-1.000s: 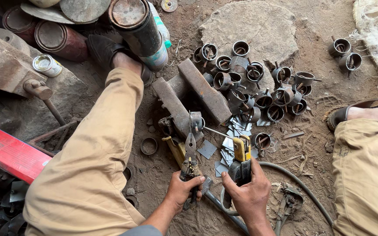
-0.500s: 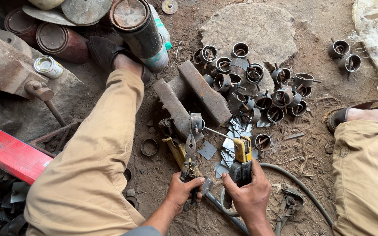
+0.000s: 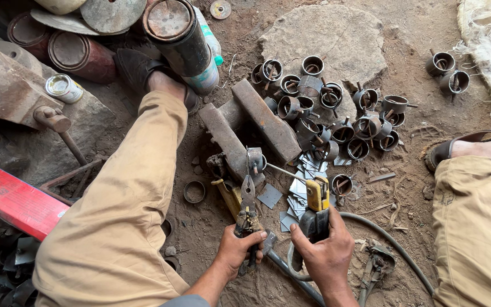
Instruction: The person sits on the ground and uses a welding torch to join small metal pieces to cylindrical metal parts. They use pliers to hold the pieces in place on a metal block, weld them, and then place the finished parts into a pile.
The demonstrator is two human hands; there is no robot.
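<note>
My left hand grips the handles of a pair of pliers whose jaws clamp a small metal ring piece against a rusty steel bar. My right hand holds a yellow-and-black welding electrode holder, its thin rod reaching toward the clamped ring. A dark cable runs from the holder across the dirt. Small flat metal squares lie between the two hands.
A pile of several metal ring parts lies beside a flat stone. A second steel bar sits next to the first. My legs flank the spot. Rusty cans, a vise and a red beam stand left.
</note>
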